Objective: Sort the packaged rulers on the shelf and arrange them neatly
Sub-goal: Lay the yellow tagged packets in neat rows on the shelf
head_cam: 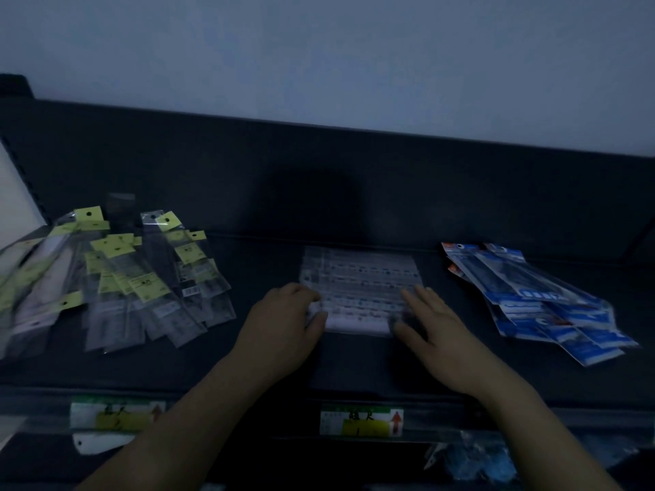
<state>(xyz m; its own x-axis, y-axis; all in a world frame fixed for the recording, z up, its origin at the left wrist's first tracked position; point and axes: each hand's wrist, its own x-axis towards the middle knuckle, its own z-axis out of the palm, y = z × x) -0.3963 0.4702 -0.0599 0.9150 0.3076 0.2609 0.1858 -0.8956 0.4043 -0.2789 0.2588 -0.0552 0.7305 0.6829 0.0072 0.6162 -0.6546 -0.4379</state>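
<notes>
- The middle stack of packaged rulers [358, 281] lies flat and crosswise at the centre of the dark shelf [354, 366], clear sleeves squared one on another.
- The left hand [283, 320] has its fingers curled over the stack's near left corner, thumb against the near edge, gripping it.
- The right hand [436, 331] lies with spread, fairly straight fingers on the stack's near right end, holding nothing.
- Well apart to the left sprawls a loose pile with yellow-green header cards [117, 274]. It is fanned and overlapping, and its far-left edge is cut off.
- To the right sits a slanted heap of blue packages [542, 299], clear of the stack.
- Two price labels [361, 419] are fixed to the shelf's front edge; a forearm covers part of the left one.
- Dim light and blur hide all printing (the ruler markings too).
- Below the shelf, bluish packets [475, 462] are barely legible.
</notes>
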